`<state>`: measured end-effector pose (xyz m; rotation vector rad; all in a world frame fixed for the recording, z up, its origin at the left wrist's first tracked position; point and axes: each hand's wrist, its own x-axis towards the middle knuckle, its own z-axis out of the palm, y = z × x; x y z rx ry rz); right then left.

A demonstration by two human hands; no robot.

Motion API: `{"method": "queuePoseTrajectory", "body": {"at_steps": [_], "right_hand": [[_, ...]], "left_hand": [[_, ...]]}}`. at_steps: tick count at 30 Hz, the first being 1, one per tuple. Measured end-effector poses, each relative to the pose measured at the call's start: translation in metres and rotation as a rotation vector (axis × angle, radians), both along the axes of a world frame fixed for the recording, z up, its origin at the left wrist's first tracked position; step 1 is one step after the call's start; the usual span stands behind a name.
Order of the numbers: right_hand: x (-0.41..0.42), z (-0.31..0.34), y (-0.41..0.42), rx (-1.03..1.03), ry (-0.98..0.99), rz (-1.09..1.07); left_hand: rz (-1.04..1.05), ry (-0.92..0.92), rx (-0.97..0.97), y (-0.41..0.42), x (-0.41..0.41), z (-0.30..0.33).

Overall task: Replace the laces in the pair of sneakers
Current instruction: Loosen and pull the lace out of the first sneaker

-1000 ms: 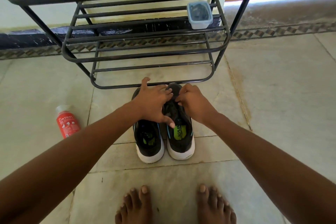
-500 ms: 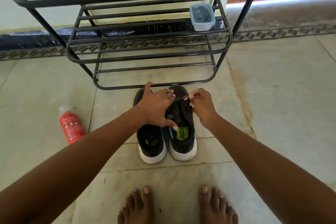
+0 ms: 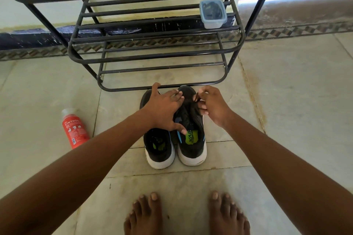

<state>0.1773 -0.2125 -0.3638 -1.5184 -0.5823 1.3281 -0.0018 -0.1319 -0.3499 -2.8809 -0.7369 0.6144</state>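
Sneakers' [image 3: 191,135] toes and lace [image 3: 195,101] half-hidden under both hands

Red bottle [image 3: 75,130] on floor; lidded tub [image 3: 213,14], perhaps plastic, on rack [image 3: 152,57].

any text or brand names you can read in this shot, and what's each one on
"CINTHOL": white letters on the red bottle lying on the floor, left of the sneakers.
Small print and pictures under that name on the bottle: too small to read.
Dark lettering on the green insole of the right sneaker: partly covered by the left hand and not clear enough to read.
Left sneaker, lidded plastic box on the rack: no readable text.
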Motion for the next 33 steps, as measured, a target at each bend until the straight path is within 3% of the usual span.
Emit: {"method": "queuePoseTrajectory", "body": {"at_steps": [6,10,13,15,17,18,21,22,23,24,27,29,31,33], "right_hand": [[0.008,0.000,0.000,0.096,-0.885,0.585],[0.012,0.004,0.007,0.190,-1.200,0.797],[0.020,0.003,0.005,0.199,-1.296,0.832],[0.019,-0.001,0.000,0.212,-1.266,0.725],[0.012,0.001,-0.005,0.203,-1.109,0.436],[0.009,0.006,-0.006,0.186,-0.882,0.234],[0.008,0.024,-0.008,0.145,0.088,-0.239],[0.010,0.025,-0.010,0.130,0.194,-0.245],[0.013,0.027,-0.011,0.136,0.145,-0.182],[0.016,0.026,-0.011,0.157,-0.059,-0.055],[0.024,0.021,-0.009,0.233,-1.027,0.563],[0.025,0.013,-0.006,0.212,-1.345,0.832],[0.020,0.007,-0.007,0.305,-1.370,0.692],[0.013,0.004,-0.010,0.362,-1.246,0.336]], "left_hand": [[0.000,-0.009,-0.009,-0.001,0.000,-0.001],[-0.004,-0.001,-0.003,-0.001,-0.001,-0.002],[-0.014,0.009,0.006,-0.001,0.000,-0.002],[-0.020,0.007,0.011,-0.001,0.000,-0.002],[-0.020,-0.002,0.011,-0.001,-0.001,-0.002],[-0.015,-0.004,0.008,-0.001,-0.002,-0.002],[-0.006,-0.005,-0.003,-0.002,-0.002,-0.002],[-0.004,-0.003,-0.004,-0.002,-0.002,-0.003],[-0.002,0.000,-0.004,-0.002,-0.001,-0.003],[0.001,0.002,-0.004,-0.002,-0.001,-0.004],[0.001,-0.005,-0.001,-0.001,-0.001,-0.005],[0.004,-0.002,-0.003,-0.002,-0.001,-0.004],[0.005,-0.002,-0.008,-0.002,-0.001,-0.003],[0.005,-0.002,-0.010,-0.001,-0.002,-0.003]]}}
